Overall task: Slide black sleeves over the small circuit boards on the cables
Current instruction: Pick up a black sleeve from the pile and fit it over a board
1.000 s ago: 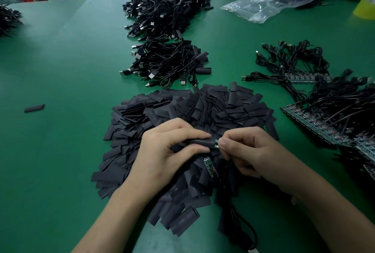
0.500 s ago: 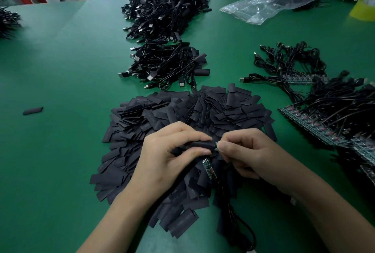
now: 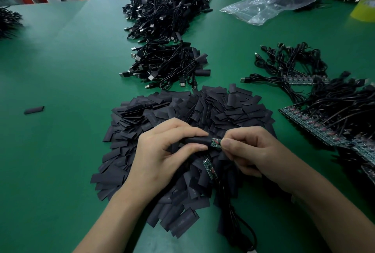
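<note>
Over the pile of sleeves (image 3: 203, 110), my left hand (image 3: 162, 157) pinches a black sleeve (image 3: 195, 141) while my right hand (image 3: 249, 151) pinches the circuit board (image 3: 215, 142), partly inserted. Next, I judge: push it fully in, keeping both aligned.

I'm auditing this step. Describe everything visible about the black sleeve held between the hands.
The black sleeve is a short matte tube, seemingly soft plastic, lying roughly horizontal above the heap of loose sleeves. The left hand pinches it between thumb and fingers. Its right end covers part of a small green circuit board, whose bare end the right hand pinches.
</note>
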A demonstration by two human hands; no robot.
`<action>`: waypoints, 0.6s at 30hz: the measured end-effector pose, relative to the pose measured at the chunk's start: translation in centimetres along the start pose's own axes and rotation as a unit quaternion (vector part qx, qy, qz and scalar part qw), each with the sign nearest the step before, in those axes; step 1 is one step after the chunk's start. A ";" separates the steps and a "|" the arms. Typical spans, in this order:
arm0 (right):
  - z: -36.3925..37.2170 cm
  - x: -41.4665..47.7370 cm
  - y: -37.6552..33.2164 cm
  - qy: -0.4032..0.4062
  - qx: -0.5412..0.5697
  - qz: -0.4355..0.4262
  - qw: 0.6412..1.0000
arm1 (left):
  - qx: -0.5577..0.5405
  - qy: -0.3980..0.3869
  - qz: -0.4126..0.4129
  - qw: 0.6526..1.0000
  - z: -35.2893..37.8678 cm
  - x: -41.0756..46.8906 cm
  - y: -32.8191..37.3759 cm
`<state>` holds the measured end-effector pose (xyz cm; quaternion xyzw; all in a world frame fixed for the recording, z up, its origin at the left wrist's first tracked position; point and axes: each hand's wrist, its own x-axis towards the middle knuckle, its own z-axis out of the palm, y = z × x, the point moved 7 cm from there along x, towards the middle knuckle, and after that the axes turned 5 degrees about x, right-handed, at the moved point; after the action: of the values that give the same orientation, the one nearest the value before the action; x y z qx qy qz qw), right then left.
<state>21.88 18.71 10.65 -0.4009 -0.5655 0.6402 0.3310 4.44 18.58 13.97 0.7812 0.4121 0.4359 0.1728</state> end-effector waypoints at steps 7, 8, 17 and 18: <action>0.4 -0.1 0.0 -0.023 0.010 -0.003 1.000 | -0.013 0.007 0.002 1.000 0.4 -0.1 0.4; 0.4 -0.1 0.0 -0.024 0.010 -0.003 1.000 | -0.013 0.008 0.002 1.000 0.4 -0.2 0.4; 0.7 -0.1 0.2 -0.035 0.005 0.001 0.999 | -0.013 0.004 0.015 1.000 0.6 -0.3 0.7; 0.7 -0.1 0.2 -0.036 0.006 0.001 0.999 | -0.013 0.003 0.016 1.000 0.6 -0.3 0.8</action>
<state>21.35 18.25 10.52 -0.3759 -0.5725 0.6583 0.3123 5.25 17.95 13.96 0.7841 0.3944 0.4465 0.1742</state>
